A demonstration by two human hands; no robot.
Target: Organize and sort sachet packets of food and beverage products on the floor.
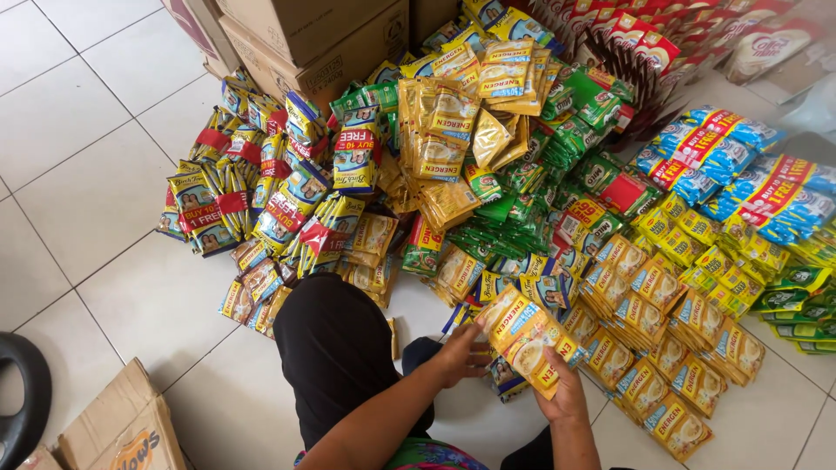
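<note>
Cardboard box [117, 431] and black round object [22, 396], both edge-cropped

Free: bare floor tiles [96, 200] lying open at left | Blocked: sachet piles [488, 174] crowding front and right; cardboard boxes [305, 35] walling the back; small box [122, 426] sitting near-left

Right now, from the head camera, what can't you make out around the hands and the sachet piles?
- How many yellow sachets the stack holds: they overlap.
- Right hand: its fingers are under the stack, so the grip is unseen.
- Left hand: only touches the stack's edge; the palm is turned away.
- Floor under the person's dark-clad knee: covered.
- Blue packs at right: cut off by the frame edge.
- Cardboard boxes at top: cropped, contents unseen.
</note>
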